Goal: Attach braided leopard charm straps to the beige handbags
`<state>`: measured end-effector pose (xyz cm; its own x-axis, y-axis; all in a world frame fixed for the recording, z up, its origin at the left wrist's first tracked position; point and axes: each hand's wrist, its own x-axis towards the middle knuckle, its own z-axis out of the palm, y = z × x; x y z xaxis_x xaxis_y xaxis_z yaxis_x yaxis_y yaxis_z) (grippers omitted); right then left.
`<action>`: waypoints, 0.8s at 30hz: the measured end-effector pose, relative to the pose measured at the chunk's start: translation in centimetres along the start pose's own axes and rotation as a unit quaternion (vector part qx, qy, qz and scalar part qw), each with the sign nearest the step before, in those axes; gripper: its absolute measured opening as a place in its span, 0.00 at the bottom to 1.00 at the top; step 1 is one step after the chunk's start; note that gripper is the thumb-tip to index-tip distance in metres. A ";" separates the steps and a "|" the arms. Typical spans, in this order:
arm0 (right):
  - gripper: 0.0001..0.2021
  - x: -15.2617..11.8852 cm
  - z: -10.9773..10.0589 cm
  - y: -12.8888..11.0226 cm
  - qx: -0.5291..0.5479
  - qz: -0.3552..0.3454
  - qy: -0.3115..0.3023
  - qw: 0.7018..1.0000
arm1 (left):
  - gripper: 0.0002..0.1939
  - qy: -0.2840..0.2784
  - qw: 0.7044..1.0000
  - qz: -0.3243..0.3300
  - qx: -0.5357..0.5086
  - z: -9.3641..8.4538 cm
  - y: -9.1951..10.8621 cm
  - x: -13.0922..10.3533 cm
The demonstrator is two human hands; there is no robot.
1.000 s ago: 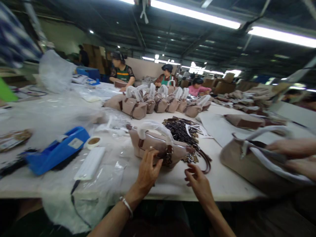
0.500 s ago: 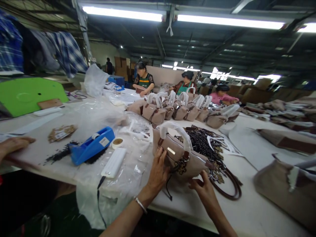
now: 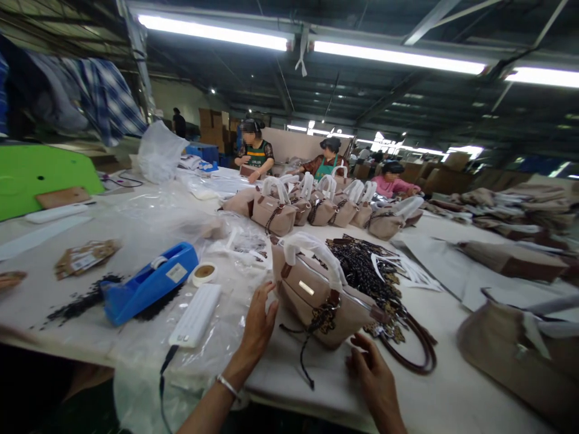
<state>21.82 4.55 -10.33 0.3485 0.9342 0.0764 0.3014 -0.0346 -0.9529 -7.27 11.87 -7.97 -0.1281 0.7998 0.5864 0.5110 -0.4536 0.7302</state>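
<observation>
Left hand (image 3: pixel 257 322) open and right hand (image 3: pixel 374 371) loosely half-open, both empty, flank a beige handbag (image 3: pixel 312 301) on a cluttered white table (image 3: pixel 335 377) beneath bright strip lights (image 3: pixel 398 57).

We've got a beige handbag (image 3: pixel 289 304), brown trim (image 3: pixel 378 314), white handle cover (image 3: pixel 335 274). We log blue tape dispenser (image 3: pixel 149 290), off-white tabletop (image 3: pixel 429 398), bright green panel (image 3: pixel 58 172). We mark blue-and-white plaid on cloth (image 3: pixel 106 99).
</observation>
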 end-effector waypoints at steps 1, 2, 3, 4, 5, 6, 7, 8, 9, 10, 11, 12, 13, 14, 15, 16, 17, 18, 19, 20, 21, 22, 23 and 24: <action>0.25 -0.1 0.2 0.0 -0.024 -0.024 0.006 0.999 | 0.18 -0.001 1.000 -0.008 0.003 -0.1 -0.2 0.3; 0.23 -0.1 0.3 0.0 -0.045 -0.047 0.013 0.998 | 0.18 0.000 1.000 -0.016 0.009 -0.2 -0.4 0.6; 0.21 -0.2 0.4 -0.1 -0.060 -0.067 0.020 0.996 | 0.18 0.001 1.000 -0.023 0.015 -0.2 -0.5 0.9; 0.20 -0.2 0.5 -0.2 -0.071 -0.084 0.025 0.994 | 0.18 0.000 0.999 -0.028 0.024 -0.2 -0.7 1.1; 0.19 -0.3 0.6 -0.3 -0.079 -0.099 0.028 0.992 | 0.18 -0.001 0.999 -0.029 0.034 -0.2 -1.0 1.3; 0.18 -0.3 0.7 -0.5 -0.084 -0.112 0.030 0.990 | 0.18 -0.005 0.999 -0.025 0.046 -0.1 -1.3 1.4; 0.17 -0.4 0.7 -0.6 -0.087 -0.123 0.030 0.988 | 0.18 -0.013 0.998 -0.017 0.059 0.0 -1.7 1.6; 0.16 -0.4 0.8 -0.8 -0.089 -0.134 0.027 0.987 | 0.18 -0.018 0.997 -0.009 0.073 0.2 -2.1 1.8; 0.15 -0.4 0.8 -0.9 -0.090 -0.144 0.025 0.985 | 0.18 -0.026 0.996 -0.001 0.086 0.3 -2.5 2.0; 0.15 -0.4 0.8 -1.0 -0.091 -0.152 0.022 0.984 | 0.18 -0.034 0.994 0.006 0.102 0.5 -2.8 2.3; 0.14 -0.5 0.9 -1.0 -0.093 -0.159 0.018 0.983 | 0.18 -0.041 0.992 0.009 0.122 0.5 -3.0 2.7; 0.14 -0.5 0.9 -1.0 -0.094 -0.166 0.016 0.981 | 0.18 -0.050 0.988 0.010 0.147 0.5 -3.0 3.1; 0.14 -0.6 0.9 -0.9 -0.096 -0.174 0.014 0.980 | 0.18 -0.058 0.983 0.008 0.177 0.4 -2.9 3.5; 0.13 -0.7 0.9 -0.8 -0.098 -0.182 0.013 0.978 | 0.19 -0.066 0.975 0.003 0.211 0.3 -2.7 3.9; 0.13 -0.8 0.9 -0.6 -0.099 -0.190 0.010 0.977 | 0.19 -0.075 0.966 -0.004 0.247 0.0 -2.4 4.4; 0.12 -0.8 0.8 -0.4 -0.100 -0.197 0.008 0.975 | 0.19 -0.089 0.955 -0.017 0.284 -0.4 -2.2 4.9; 0.12 -0.8 0.8 -0.2 -0.101 -0.202 0.007 0.974 | 0.20 -0.107 0.942 -0.032 0.317 -0.8 -1.9 5.3; 0.12 -0.8 0.8 0.0 -0.101 -0.207 0.006 0.973 | 0.19 -0.125 0.928 -0.050 0.346 -1.3 -1.8 5.7; 0.11 -0.8 0.9 0.1 -0.102 -0.213 0.006 0.972 | 0.19 -0.143 0.916 -0.069 0.368 -1.8 -1.7 6.1; 0.11 -0.7 0.9 0.2 -0.103 -0.218 0.006 0.970 | 0.17 -0.159 0.906 -0.085 0.383 -2.3 -1.7 6.4; 0.11 -0.7 0.9 0.2 -0.105 -0.222 0.005 0.969 | 0.16 -0.171 0.899 -0.097 0.392 -2.9 -1.8 6.7; 0.11 -0.6 0.9 0.2 -0.106 -0.225 0.003 0.969 | 0.14 -0.180 0.895 -0.105 0.394 -3.4 -1.9 6.9; 0.11 -0.6 0.9 0.2 -0.108 -0.227 0.002 0.968 | 0.12 -0.188 0.893 -0.110 0.393 -3.9 -2.0 7.2; 0.11 -0.6 1.0 0.1 -0.110 -0.226 0.000 0.968 | 0.10 -0.196 0.892 -0.115 0.390 -4.3 -2.0 7.4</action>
<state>20.79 4.36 -10.71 0.1370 0.8710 0.4719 0.6048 0.3038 -0.7362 -12.89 17.00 -3.63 -0.0764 0.9819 0.1735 0.9655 0.0294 0.2587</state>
